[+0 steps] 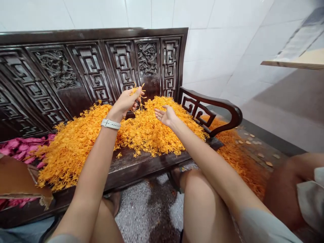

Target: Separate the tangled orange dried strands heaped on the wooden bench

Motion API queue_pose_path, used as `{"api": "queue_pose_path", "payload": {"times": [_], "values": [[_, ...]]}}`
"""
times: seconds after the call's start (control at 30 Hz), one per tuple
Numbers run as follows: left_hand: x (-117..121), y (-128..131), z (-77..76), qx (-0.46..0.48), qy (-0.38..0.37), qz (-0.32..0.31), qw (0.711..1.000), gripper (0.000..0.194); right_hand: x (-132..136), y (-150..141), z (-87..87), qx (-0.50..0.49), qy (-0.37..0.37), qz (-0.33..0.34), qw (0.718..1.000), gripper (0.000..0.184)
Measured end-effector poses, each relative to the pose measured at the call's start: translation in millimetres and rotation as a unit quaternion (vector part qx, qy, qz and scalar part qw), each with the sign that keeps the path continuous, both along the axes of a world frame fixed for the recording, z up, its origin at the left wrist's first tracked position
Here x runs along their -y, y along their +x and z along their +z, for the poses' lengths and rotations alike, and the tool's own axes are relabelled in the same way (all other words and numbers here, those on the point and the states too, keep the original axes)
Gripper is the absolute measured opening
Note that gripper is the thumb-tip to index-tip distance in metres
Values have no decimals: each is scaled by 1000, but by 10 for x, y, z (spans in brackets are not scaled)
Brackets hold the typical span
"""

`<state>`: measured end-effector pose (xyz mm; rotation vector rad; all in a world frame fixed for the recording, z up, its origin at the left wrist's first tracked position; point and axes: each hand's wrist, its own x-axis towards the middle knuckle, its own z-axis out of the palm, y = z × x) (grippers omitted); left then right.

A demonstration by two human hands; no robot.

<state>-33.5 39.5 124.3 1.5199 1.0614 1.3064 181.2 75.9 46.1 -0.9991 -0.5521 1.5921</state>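
My left hand [128, 101], with a pale band on its wrist, is closed on a small spidery yellow-orange piece [142, 92] whose thin strands stick out past the fingers. Just to the right, my right hand [165, 115] is held with its fingers apart and nothing in them. Below it lies a heap of the same yellow-orange pieces [157, 135] on the dark wooden bench [126, 165]. A second, larger heap of yellow-orange pieces [76, 148] spreads to the left, under my left forearm.
Pink pieces [20, 148] and a cardboard box [20, 177] are at the far left. The carved backrest [88, 64] and curved armrest [215, 104] border the heaps. More orange strands [235, 162] lie on the floor at right, near another person's leg [286, 179].
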Motion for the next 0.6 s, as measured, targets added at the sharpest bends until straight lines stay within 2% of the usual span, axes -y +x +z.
{"api": "queue_pose_path", "payload": {"times": [0.1,0.2,0.3,0.4,0.47,0.53,0.6], "values": [[-8,107,-30,-23,3,-15,1000,36,118,-32,-63,-6,62,-15,998,15],[15,234,-55,-27,10,-21,999,29,257,-69,-9,18,164,24,986,21],[34,340,-71,-48,19,-28,998,26,411,-125,63,77,266,92,956,39],[16,385,-79,-61,33,-21,997,22,543,-200,82,150,349,113,918,36],[-11,373,-78,-54,45,-20,997,20,600,-239,83,170,366,98,910,31],[-38,335,-71,-43,48,-27,998,20,630,-250,103,137,345,77,925,25],[-53,284,-60,-28,41,-35,998,21,640,-222,155,61,309,58,947,20]]}}
